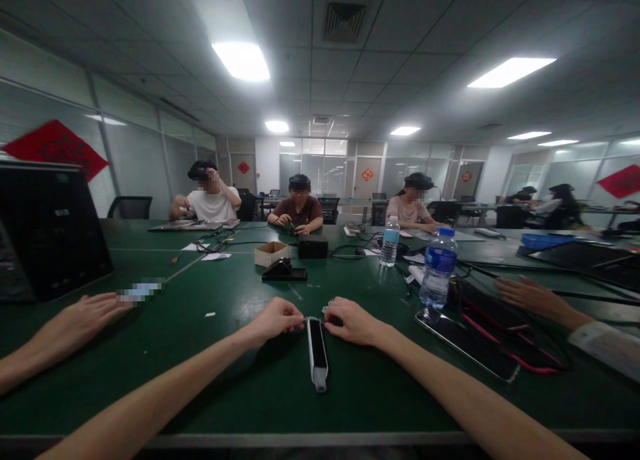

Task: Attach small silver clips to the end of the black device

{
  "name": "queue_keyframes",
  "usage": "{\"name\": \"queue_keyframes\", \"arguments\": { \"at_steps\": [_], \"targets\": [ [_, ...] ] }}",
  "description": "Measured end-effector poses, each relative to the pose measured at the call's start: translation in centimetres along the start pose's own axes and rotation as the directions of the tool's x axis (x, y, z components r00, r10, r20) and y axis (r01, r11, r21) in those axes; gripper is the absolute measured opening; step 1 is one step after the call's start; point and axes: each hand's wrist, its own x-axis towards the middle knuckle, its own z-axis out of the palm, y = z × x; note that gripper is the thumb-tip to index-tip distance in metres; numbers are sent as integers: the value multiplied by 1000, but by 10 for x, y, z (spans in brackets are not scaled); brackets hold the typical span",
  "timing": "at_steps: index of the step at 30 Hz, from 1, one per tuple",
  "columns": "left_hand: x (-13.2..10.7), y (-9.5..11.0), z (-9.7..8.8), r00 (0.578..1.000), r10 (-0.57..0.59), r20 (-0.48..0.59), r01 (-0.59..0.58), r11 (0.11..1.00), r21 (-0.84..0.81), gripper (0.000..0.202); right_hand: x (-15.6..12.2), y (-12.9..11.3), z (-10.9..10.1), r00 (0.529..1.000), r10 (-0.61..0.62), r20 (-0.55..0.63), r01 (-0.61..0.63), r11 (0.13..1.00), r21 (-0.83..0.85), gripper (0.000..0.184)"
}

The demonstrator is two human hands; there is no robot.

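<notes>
A long narrow device (319, 353), with a black top face, pale sides and a grey nozzle-like tip toward me, lies on the green table (220, 373) between my hands. My left hand (277, 319) is closed in a pinch beside its far end, on the left. Opposite it, my right hand (354, 321) rests on the table with curled fingers close to the same end. A small silvery piece (327, 307) shows by the right fingertips. What either hand pinches is too small or hidden to make out.
Ahead stand an open cardboard box (271, 254), a black stand (284, 271) and a black box (313, 247). Right: a large bottle (439, 277), a smaller bottle (390, 243), a phone (467, 345). Other people's hands lie left (85, 320) and right (530, 300). Several people sit beyond.
</notes>
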Motion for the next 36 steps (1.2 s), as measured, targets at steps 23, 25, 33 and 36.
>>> {"name": "queue_keyframes", "arguments": {
  "at_steps": [23,25,33,36],
  "targets": [
    [-5,20,0,1000,-1,17,1,1000,-24,18,0,46,-1,987,152,-55,-153,988,-11,36],
    [-6,22,-1,1000,11,2,-11,1000,-20,17,1,51,0,985,171,-19,-171,985,4,36],
    [-2,27,-3,994,-46,95,41,998,54,19,6,47,0,981,196,-13,-196,977,-80,36],
    [0,23,0,989,-71,127,60,994,88,22,6,49,-2,974,221,-40,-224,971,-89,40]
  ]
}}
